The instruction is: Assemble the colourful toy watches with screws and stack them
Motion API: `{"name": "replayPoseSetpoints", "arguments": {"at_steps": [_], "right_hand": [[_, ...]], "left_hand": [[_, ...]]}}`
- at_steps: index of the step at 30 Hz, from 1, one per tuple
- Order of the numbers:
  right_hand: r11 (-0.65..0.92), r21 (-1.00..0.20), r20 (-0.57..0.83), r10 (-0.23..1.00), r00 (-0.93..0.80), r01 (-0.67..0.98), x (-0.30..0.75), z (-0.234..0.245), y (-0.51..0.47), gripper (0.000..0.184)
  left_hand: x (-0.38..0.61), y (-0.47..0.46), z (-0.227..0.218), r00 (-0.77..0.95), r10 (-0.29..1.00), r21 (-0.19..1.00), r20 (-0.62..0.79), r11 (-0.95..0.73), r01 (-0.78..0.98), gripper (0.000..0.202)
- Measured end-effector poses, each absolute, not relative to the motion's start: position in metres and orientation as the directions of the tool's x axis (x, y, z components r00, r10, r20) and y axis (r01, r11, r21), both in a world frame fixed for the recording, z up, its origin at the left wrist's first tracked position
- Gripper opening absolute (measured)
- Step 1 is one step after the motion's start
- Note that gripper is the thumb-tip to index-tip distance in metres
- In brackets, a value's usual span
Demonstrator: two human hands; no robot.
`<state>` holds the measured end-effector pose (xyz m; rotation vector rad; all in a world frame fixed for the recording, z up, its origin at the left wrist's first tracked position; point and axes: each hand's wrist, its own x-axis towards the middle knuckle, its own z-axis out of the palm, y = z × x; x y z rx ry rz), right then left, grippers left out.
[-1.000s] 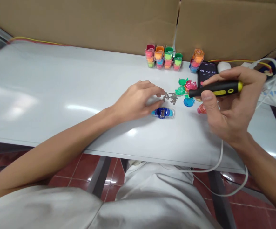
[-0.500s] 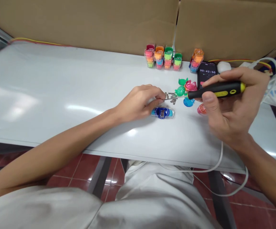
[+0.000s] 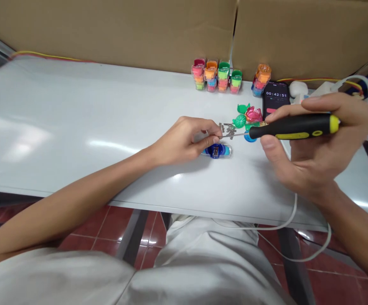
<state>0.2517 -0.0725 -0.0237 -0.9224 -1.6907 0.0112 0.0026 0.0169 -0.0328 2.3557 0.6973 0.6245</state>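
Observation:
My right hand point(image 3: 323, 161) is wrapped round the black and yellow handle of a screwdriver point(image 3: 298, 127), its thin shaft pointing left. My left hand point(image 3: 188, 140) is closed in a pinch at the screwdriver's tip; whatever lies between thumb and forefinger is too small to make out. Just below those fingers, a blue pencil sharpener point(image 3: 216, 151) with a clear casing lies on the table, its left end partly covered by the hand. Small metal pieces point(image 3: 230, 128) are heaped beyond the screwdriver shaft.
Green point(image 3: 240, 122), pink point(image 3: 253, 113) and blue plastic parts point(image 3: 250, 136) lie past the metal pieces. Colourful stacked plastic pieces point(image 3: 211, 76) stand by the cardboard wall point(image 3: 107, 34), with another stack point(image 3: 261, 79) near a phone point(image 3: 275, 97). A white cable point(image 3: 293, 216) hangs over the front edge.
My right hand and the screwdriver have shifted slightly right and down. The left fingertips have moved slightly down with the tip. The reddish piece near my right thumb is now hidden.

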Motion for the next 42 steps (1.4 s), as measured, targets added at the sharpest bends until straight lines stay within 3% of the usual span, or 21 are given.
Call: {"name": "replayPoseSetpoints", "arguments": {"at_steps": [4,12,17,20,23,28,34,42], "right_hand": [[0.691,-0.358,0.857,0.510,-0.073,0.629,0.251,-0.016,-0.081,0.074],[0.689,-0.464,0.826,0.563,-0.009,0.557,0.249,-0.020,-0.083,0.084],[0.649,-0.521,0.775,0.632,-0.011,0.555,0.247,-0.018,-0.086,0.053],[0.646,-0.544,0.776,0.630,0.028,0.536,0.245,-0.016,-0.087,0.050],[0.674,-0.545,0.799,0.598,0.066,0.499,0.243,-0.016,-0.086,0.051],[0.660,-0.505,0.813,0.581,0.049,0.556,0.244,-0.014,-0.085,0.058],[0.692,-0.513,0.786,0.616,-0.045,0.507,0.245,-0.009,-0.084,0.031],[0.725,-0.498,0.800,0.595,-0.070,0.476,0.242,-0.011,-0.084,0.041]], "left_hand": [[0.003,0.012,-0.029,0.770,0.586,0.696,0.254,-0.663,0.275,0.013],[0.004,0.003,-0.024,0.826,0.516,0.711,0.227,-0.667,0.221,0.013],[-0.002,0.009,-0.012,0.878,0.429,0.527,0.214,-0.807,0.266,0.033],[-0.005,0.017,-0.012,0.900,0.411,0.433,0.144,-0.844,0.317,0.039],[-0.006,0.022,-0.016,0.911,0.407,0.437,0.067,-0.832,0.340,0.034],[-0.002,0.015,-0.021,0.921,0.377,0.474,0.100,-0.832,0.289,0.029],[0.000,0.005,-0.023,0.930,0.311,0.413,0.197,-0.886,0.209,0.021],[0.000,0.006,-0.026,0.932,0.301,0.438,0.203,-0.879,0.188,0.022]]}}
